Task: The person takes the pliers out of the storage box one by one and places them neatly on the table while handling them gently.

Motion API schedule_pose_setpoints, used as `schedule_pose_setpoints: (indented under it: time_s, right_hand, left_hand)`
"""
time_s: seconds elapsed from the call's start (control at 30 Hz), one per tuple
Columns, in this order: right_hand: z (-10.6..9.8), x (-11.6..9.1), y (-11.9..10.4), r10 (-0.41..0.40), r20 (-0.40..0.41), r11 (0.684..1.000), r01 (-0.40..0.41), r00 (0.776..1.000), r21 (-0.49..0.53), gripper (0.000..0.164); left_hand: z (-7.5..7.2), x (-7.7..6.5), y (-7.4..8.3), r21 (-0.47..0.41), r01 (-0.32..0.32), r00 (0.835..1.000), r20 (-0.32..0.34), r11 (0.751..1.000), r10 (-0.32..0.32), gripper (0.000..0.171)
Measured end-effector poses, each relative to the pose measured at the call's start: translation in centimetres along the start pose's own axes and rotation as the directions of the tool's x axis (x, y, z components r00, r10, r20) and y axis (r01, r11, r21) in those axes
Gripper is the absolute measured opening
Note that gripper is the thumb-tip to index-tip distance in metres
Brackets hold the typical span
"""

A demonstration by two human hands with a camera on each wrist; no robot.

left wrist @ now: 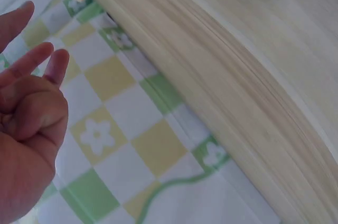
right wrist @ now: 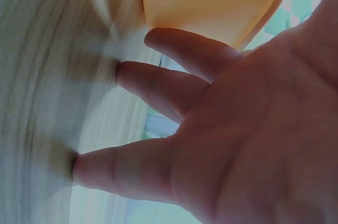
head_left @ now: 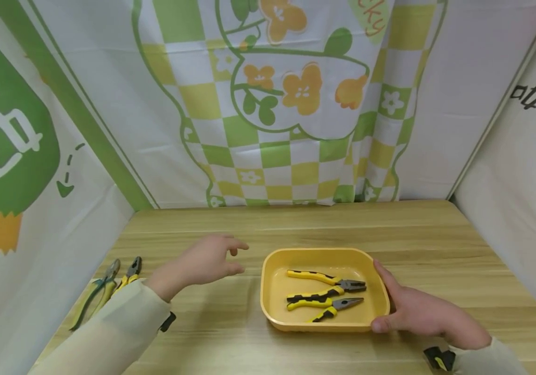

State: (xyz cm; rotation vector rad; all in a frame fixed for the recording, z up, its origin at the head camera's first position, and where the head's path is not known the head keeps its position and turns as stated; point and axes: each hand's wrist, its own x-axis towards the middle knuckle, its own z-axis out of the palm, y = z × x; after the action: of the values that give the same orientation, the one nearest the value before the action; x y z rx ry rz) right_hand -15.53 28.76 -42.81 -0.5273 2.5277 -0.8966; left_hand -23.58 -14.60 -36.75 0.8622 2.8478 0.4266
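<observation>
A person's right hand [head_left: 413,310] braces a yellow tray [head_left: 275,291] on a desk [head_left: 258,224], thumb at the tray's near right corner and straight fingers spread at its right side. The left hand [head_left: 204,259], relaxed and holding nothing, is poised beyond its left edge. Steadying it well would likely call for light, even pressure on the outer wall, so that it neither slides nor tips.

Shallow, smooth and round-cornered, the tray lies roughly midway between the desk's side edges, apart from the far one. In it rest blunt pliers [head_left: 341,284] and, toward its near edge, slim pliers [head_left: 336,303], black-and-yellow handles pointing left. Green-handled pliers [head_left: 107,277] and another yellow-handled set [head_left: 132,271] lie by the desk's left edge.
</observation>
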Motion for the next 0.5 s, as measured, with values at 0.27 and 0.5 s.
schedule_pose_setpoints:
  time_s: [0.27,0.5]
  right_hand:
    - [-0.1,0.0,0.0,-0.024,0.007,1.0,0.024,1.0,0.011,0.124]
    - [-0.1,0.1,0.2,-0.031,0.004,1.0,0.031,1.0,0.004,0.125]
  left_hand:
    - [0.7,2.9,2.2,-0.062,-0.089,0.992,0.081,0.994,0.094,0.049]
    - [1.0,5.3,5.0,-0.048,-0.14,0.973,0.176,0.989,0.147,0.054]
